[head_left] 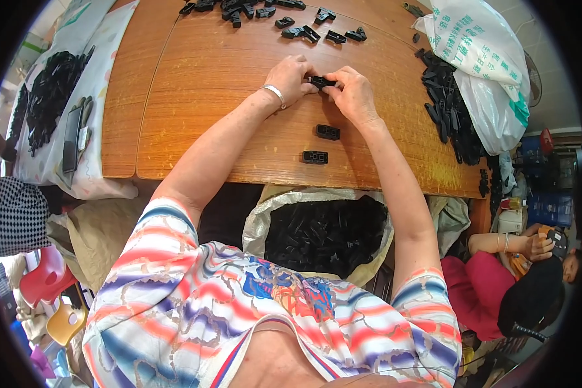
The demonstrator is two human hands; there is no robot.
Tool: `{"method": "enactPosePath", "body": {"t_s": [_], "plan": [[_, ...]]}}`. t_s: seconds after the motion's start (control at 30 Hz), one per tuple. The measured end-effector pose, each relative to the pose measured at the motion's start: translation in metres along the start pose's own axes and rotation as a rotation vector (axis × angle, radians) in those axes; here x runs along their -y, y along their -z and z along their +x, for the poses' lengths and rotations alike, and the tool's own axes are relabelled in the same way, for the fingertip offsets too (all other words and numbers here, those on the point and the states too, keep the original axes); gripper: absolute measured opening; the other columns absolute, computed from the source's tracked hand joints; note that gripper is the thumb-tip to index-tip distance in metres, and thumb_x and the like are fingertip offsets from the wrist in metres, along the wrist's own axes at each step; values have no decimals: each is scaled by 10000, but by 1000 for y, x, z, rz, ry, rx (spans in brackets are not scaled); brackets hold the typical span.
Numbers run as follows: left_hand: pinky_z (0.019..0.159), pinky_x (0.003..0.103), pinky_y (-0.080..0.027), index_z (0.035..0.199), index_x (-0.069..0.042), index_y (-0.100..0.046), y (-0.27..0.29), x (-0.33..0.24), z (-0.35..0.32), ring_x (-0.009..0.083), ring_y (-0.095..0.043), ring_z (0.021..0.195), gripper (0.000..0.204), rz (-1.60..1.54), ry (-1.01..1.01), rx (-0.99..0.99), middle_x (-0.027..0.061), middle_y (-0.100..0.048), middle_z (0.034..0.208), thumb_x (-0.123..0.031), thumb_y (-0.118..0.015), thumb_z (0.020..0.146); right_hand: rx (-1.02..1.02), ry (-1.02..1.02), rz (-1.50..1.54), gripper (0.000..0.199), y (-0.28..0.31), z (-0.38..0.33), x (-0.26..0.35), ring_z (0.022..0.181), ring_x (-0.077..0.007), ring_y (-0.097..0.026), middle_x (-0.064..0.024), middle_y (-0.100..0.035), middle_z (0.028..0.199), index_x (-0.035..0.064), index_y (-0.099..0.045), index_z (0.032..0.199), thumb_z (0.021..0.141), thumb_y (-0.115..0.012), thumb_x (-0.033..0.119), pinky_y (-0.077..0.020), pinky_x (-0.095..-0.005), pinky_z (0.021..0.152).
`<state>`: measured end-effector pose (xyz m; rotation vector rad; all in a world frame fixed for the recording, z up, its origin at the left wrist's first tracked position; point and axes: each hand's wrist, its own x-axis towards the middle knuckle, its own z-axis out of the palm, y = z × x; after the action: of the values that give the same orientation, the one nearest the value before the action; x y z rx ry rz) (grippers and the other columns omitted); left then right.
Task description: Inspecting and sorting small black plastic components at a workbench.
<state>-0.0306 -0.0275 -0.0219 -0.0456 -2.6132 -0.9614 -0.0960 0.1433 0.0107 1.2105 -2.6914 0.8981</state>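
Over the wooden table [200, 116], both my hands meet at one small black plastic part [321, 82]. My left hand [290, 79], with a silver bangle at the wrist, pinches its left end. On its right end the fingers of my right hand [354, 95] are closed. Fingers cover much of the part, so its exact kind is unclear. Nearer to me lie two black rectangular plastic pieces [328, 132], one in front of the other and apart from my hands. Beyond my hands several loose black plastic parts [302, 33] are scattered.
Below the table's near edge an open sack [255, 223] holds many black parts. More long black parts [443, 97] lie at the right by a white plastic bag [478, 45]. A dark heap [57, 90] and a phone [72, 139] rest at left. Another person [530, 249] sits at right.
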Motion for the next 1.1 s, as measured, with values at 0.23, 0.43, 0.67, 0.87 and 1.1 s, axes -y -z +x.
{"method": "enactPosePath", "body": {"t_s": [0.23,0.43,0.67,0.87,1.1], "plan": [[852,365,-486,938,-78,-702,4,-1,-2,275,-570,983,228,15,-15,32,80,-614,949,-197,-765,754,-94,274,-234,285,-10,-26,6,1005,-311,-585,-110,-625,1010,62,-682,1089,806,-655,75,-520,-409,816],[811,337,-505,1008,-43,-687,14,-2,-7,240,-604,926,306,-47,18,193,103,-613,982,-229,-765,777,128,122,-184,230,3,-10,-5,872,-328,-636,-124,-648,944,118,-709,1055,841,-638,167,-522,-426,776],[873,381,-484,1408,-13,-397,30,-49,-98,318,-577,982,848,10,-116,223,163,-574,1047,-269,-807,711,38,9,73,187,6,-60,3,850,-301,-648,-122,-642,954,92,-700,1024,839,-671,107,-518,-391,774],[817,387,-507,1285,-75,-515,1,-83,-126,313,-607,951,610,-46,-114,28,133,-611,1007,-98,-741,718,1,144,162,193,12,-110,18,935,-371,-604,-164,-631,976,60,-677,1018,827,-646,59,-496,-406,817],[791,413,-518,1109,-90,-577,-8,-145,-217,330,-594,921,484,-115,-257,388,139,-575,959,-85,-758,661,129,21,224,219,42,-253,58,879,-357,-616,-171,-620,935,11,-643,1011,793,-644,17,-508,-397,767]]}}
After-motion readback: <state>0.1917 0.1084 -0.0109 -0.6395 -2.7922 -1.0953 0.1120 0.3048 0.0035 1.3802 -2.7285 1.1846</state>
